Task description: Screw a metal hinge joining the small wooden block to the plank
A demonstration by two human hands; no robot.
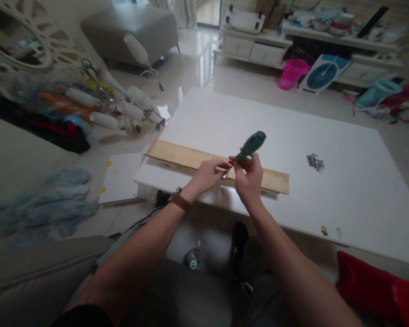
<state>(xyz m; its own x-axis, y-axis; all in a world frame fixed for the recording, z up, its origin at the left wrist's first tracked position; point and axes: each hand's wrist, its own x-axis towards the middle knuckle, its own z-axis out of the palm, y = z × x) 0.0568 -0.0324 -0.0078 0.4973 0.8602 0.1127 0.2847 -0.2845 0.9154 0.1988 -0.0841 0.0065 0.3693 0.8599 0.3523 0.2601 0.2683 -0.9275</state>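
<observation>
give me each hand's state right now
Right hand: closed, holding the green-handled, thin-shafted screwdriver.
Left hand: close beside it; grip cannot be told.

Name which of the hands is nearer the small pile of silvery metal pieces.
Right. The right hand is to the left of the silvery metal pieces; the left hand is farther left.

Table point(276, 122), centre to right. Board point(177, 152), on its near side; screwdriver point(250, 145), above the board, in the right hand point(248, 179); left hand point(207, 175), just beside. Brackets point(315, 162), on the table, right of the board. Bin point(293, 74) and fan point(322, 75), before the cabinet point(271, 53), upper right. Footstool point(132, 27), upper left.
</observation>
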